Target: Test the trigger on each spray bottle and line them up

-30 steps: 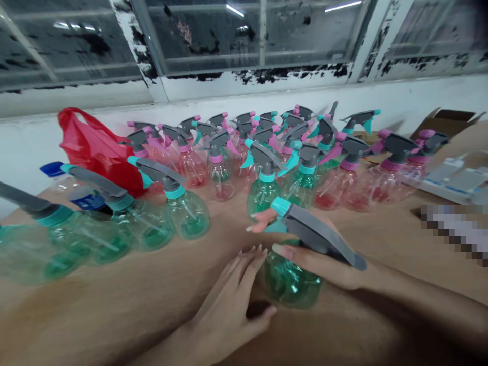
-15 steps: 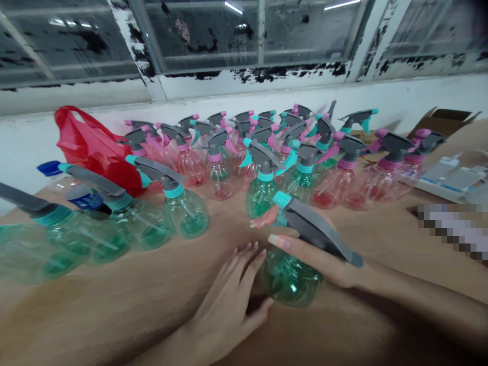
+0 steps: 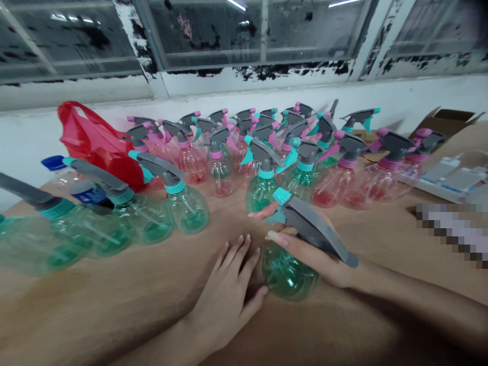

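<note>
A green see-through spray bottle (image 3: 290, 274) with a grey and turquoise spray head stands upright at the front of the table. My right hand (image 3: 320, 256) is wrapped round its neck under the spray head; the thumb lies along the near side and a finger reaches toward the turquoise trigger. Flat on the wood just left of this bottle rests my left hand (image 3: 226, 290), fingers stretched out and holding nothing. Its thumb tip is close to the bottle's base; whether they touch I cannot tell.
Several green spray bottles (image 3: 188, 211) line the left side. Behind stand many pink and green spray bottles (image 3: 333, 188). A red plastic bag (image 3: 102, 147) and a blue-capped bottle (image 3: 53, 163) are at back left. At right are a white tray (image 3: 453, 190) and a cardboard box (image 3: 442, 122).
My left hand has shifted slightly left, its fingers a little farther from the bottle. The held spray bottle and my right hand have moved slightly left and up in view.
</note>
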`<state>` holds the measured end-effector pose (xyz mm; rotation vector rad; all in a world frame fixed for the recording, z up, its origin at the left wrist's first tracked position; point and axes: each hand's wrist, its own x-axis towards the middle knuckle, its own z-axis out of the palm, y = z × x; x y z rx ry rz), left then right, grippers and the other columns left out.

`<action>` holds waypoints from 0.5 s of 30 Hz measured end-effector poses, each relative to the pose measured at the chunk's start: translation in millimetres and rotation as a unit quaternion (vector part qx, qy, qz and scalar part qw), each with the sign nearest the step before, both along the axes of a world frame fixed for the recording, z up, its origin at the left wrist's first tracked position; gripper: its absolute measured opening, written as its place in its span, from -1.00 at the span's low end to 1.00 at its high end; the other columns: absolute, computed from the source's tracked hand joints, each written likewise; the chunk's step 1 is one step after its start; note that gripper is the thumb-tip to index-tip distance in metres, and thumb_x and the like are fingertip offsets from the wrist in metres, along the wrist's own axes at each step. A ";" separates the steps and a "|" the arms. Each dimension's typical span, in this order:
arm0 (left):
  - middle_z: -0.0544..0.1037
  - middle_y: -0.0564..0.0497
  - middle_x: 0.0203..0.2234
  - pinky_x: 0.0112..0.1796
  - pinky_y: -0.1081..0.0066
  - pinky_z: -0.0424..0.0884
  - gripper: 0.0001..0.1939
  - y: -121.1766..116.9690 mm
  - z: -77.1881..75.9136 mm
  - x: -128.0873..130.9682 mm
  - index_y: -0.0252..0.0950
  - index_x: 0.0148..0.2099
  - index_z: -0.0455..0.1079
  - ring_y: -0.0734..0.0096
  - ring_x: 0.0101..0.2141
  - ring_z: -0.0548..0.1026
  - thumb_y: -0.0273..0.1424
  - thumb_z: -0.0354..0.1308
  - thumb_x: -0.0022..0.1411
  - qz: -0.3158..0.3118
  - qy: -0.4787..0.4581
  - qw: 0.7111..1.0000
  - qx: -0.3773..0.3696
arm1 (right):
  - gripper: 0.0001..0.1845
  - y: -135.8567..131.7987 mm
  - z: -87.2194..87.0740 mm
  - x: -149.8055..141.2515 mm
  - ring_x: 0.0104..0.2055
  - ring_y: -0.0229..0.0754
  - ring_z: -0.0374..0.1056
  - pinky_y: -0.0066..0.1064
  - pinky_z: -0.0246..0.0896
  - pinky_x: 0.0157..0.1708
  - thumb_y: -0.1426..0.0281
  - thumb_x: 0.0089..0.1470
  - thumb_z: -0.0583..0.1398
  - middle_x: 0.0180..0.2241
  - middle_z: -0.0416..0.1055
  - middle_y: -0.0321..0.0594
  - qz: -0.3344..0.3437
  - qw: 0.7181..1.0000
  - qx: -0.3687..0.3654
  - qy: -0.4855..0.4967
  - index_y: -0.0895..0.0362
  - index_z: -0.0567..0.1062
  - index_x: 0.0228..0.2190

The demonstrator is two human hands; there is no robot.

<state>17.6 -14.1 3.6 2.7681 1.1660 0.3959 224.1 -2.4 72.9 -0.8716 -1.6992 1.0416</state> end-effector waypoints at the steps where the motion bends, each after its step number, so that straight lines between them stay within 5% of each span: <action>1: 0.25 -0.23 0.24 0.18 -0.09 0.07 -0.42 -0.1 -0.1 0.0 -0.30 0.28 0.15 -0.05 0.22 0.20 -0.27 0.14 0.27 0.000 0.004 1.000 0.001 | -0.73 0.0 0.1 -0.1 -0.41 -0.25 0.42 -0.38 0.40 -0.37 0.26 0.14 0.22 -0.24 0.51 -0.28 -0.001 1.000 -0.003 -0.002 -0.02 0.43 -0.10; 7: 0.21 -0.25 0.26 0.18 -0.09 0.07 -0.41 0.2 -0.1 -0.3 -0.35 0.29 0.14 -0.05 0.24 0.17 -0.25 0.12 0.29 -0.002 0.027 1.000 0.004 | -0.77 -0.5 4.3 -1.4 -0.40 -0.27 0.43 -0.40 0.41 -0.38 0.30 0.12 0.23 -0.14 0.49 -0.26 -0.002 1.000 -0.008 0.011 -0.01 0.43 -0.14; 12: 0.21 -0.25 0.26 0.19 -0.08 0.06 -0.41 0.1 0.5 -0.2 -0.36 0.29 0.15 -0.04 0.24 0.16 -0.25 0.12 0.29 0.000 0.027 1.000 0.004 | -0.75 -0.3 4.3 -1.7 -0.44 -0.29 0.41 -0.42 0.41 -0.40 0.30 0.12 0.23 -0.25 0.50 -0.26 -0.001 1.000 -0.013 0.015 0.02 0.44 -0.13; 15: 0.23 -0.26 0.25 0.18 -0.09 0.08 -0.42 0.6 0.6 -0.1 -0.36 0.28 0.16 -0.06 0.23 0.17 -0.26 0.13 0.28 -0.002 0.015 1.000 0.006 | -0.70 -0.8 3.5 -2.0 -0.42 -0.31 0.43 -0.42 0.43 -0.34 0.32 0.11 0.23 -0.10 0.49 -0.23 0.004 1.000 -0.020 0.023 0.01 0.44 -0.09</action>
